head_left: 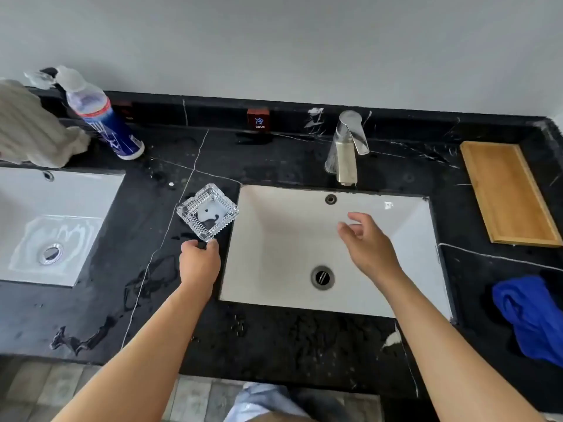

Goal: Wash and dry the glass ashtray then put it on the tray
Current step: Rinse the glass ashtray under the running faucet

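Observation:
A square cut-glass ashtray (207,211) with white residue inside sits on the black counter just left of the middle sink (274,239). My left hand (199,260) pinches its near corner between thumb and fingers. My right hand (364,239) hovers over the sink basin with fingers spread and nothing in it. The wooden tray (508,190) lies on the counter at the far right. A blue cloth (530,315) is crumpled at the right edge, below the tray.
A chrome faucet (347,147) stands behind the sink. A spray bottle (100,117) and a beige towel (33,126) sit at the back left, above a second sink (48,226). Water puddles mark the counter (274,339).

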